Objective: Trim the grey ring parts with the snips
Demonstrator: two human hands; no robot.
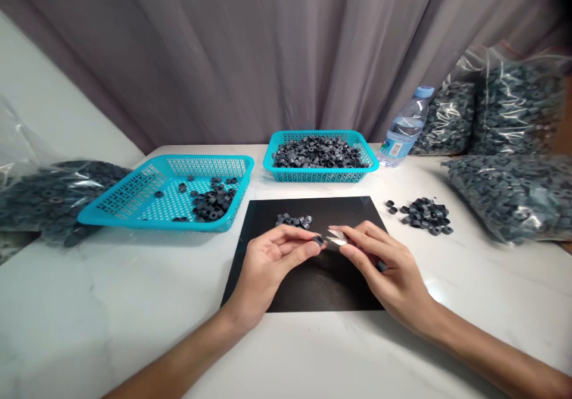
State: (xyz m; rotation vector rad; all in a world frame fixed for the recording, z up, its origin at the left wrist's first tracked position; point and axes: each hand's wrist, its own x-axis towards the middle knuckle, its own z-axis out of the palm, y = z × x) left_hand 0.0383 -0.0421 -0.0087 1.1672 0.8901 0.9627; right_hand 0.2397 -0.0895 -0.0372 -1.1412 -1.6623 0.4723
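My left hand [272, 262] pinches a small dark grey ring [317, 240] between thumb and fingers over a black mat [308, 292]. My right hand [379, 262] is closed on a thin silvery blade-like tool [337, 236], its tip right beside the ring. A small cluster of the same rings [294, 220] lies on the mat just beyond my hands.
A teal basket [134, 199] at left holds a few rings; a second teal basket [319, 175] behind the mat is full of them. A loose ring pile [424, 214] lies at right. A water bottle [404, 128] and clear bags of rings [513, 190] stand right, another bag [49, 196] left.
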